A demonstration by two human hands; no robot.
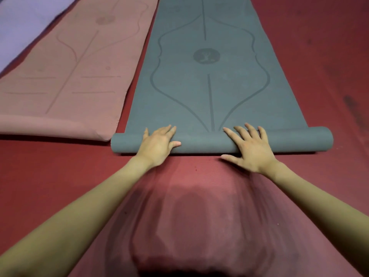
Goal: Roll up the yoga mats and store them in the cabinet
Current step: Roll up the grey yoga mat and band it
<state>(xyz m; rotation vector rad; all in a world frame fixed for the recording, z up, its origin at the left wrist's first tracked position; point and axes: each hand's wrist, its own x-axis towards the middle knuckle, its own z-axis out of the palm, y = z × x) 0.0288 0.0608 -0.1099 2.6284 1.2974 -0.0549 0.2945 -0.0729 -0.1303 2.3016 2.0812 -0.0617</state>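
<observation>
Left hand (158,143) and right hand (250,147) press flat-fingered, gripping nothing, on the grey-green rubber yoga mat's (207,76) rolled end; even pressure should keep the roll straight.

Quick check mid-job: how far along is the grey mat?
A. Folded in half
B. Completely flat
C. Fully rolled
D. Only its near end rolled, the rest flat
D: the grey mat has a short roll at its near end under the left hand and right hand, with the rest lying flat.
</observation>
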